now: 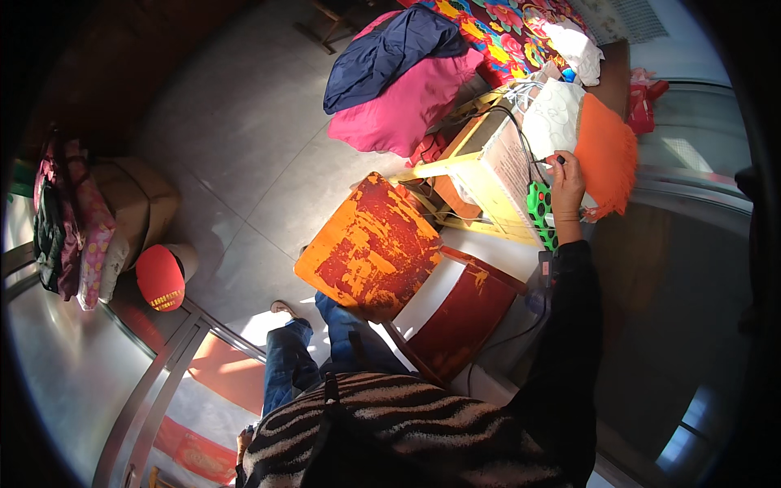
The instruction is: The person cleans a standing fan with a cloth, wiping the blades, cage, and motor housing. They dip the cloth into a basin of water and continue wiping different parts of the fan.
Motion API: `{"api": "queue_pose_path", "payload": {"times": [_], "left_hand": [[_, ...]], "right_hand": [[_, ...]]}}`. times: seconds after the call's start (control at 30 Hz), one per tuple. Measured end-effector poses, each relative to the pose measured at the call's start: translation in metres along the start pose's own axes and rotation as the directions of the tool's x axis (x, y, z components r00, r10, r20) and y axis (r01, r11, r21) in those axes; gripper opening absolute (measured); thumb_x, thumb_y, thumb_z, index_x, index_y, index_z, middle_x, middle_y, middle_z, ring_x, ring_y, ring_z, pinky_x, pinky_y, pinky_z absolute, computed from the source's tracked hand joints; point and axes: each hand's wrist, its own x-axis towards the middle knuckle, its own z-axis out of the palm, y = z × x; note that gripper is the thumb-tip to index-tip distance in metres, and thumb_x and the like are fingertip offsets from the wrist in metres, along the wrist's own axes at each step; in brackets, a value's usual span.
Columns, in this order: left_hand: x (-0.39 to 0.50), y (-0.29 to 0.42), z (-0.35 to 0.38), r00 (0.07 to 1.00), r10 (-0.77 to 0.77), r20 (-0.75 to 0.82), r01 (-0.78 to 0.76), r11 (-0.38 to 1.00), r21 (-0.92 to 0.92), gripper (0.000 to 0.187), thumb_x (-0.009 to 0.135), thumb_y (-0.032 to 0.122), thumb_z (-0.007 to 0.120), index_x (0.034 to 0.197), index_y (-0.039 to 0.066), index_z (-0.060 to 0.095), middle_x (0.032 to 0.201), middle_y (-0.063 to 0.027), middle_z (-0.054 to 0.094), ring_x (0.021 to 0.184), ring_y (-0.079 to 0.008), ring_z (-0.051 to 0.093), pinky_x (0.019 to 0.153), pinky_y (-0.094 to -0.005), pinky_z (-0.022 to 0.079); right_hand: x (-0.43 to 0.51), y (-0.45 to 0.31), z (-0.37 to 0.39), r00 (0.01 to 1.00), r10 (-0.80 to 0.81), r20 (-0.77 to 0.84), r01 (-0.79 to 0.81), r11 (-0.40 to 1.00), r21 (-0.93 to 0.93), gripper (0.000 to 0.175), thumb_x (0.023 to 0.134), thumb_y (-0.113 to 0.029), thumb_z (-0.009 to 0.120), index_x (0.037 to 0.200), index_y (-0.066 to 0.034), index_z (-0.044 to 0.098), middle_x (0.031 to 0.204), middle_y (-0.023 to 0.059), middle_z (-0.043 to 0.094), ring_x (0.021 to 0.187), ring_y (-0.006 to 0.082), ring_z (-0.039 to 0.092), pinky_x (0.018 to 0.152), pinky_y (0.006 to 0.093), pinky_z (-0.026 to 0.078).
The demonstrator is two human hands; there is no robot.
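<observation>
My right hand (568, 186) pinches a small black plug-like piece (559, 160) between thumb and fingers; its exact kind is unclear. Just below and left of that hand, a green power strip (539, 207) with black sockets stands against the side of a yellow-framed table (506, 216). Black cables (520, 137) loop over the tabletop by my fingers. Beyond the hand lie a white patterned cloth (552, 116) and a fringed orange cloth (605, 155). Low at my left side, a sliver of my left hand (244, 440) shows past my striped top; its fingers are mostly hidden.
A worn orange-red chair (372, 250) stands before my legs. Pink and navy fabric (403, 79) is heaped beyond it, near a floral cover (500, 30). Leftward are a cardboard box (140, 189), a red cap (160, 277) and a metal-framed glass door (152, 378). Window glass (665, 274) borders the right.
</observation>
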Motion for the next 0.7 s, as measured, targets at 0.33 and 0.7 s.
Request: {"api": "queue_pose_path", "payload": {"times": [0.33, 0.7], "left_hand": [[-0.018, -0.089, 0.004, 0.999, -0.012, -0.040, 0.006, 0.989, -0.149, 0.023, 0.089, 0.014, 0.060, 0.104, 0.001, 0.071, 0.086, -0.0134, 0.073, 0.071, -0.0190, 0.068, 0.067, -0.0349, 0.055], [-0.029, -0.206, 0.037, 0.968, -0.249, 0.044, 0.178, 0.549, -0.817, 0.031, 0.090, 0.013, 0.061, 0.118, 0.002, 0.068, 0.094, -0.0115, 0.071, 0.079, -0.0222, 0.070, 0.069, -0.0367, 0.058]], "right_hand": [[-0.034, -0.128, 0.021, 0.831, 0.345, 0.437, -0.546, 0.656, 0.521, 0.022, 0.105, -0.024, 0.059, 0.107, -0.0022, 0.058, 0.083, 0.0048, 0.064, 0.068, 0.0101, 0.059, 0.065, 0.0238, 0.049], [-0.214, -0.388, 0.102, -0.016, -0.361, 0.932, -0.958, 0.272, 0.089, 0.024, 0.099, -0.023, 0.068, 0.109, -0.0028, 0.061, 0.099, 0.0122, 0.065, 0.076, 0.0159, 0.063, 0.069, 0.0267, 0.053]]}}
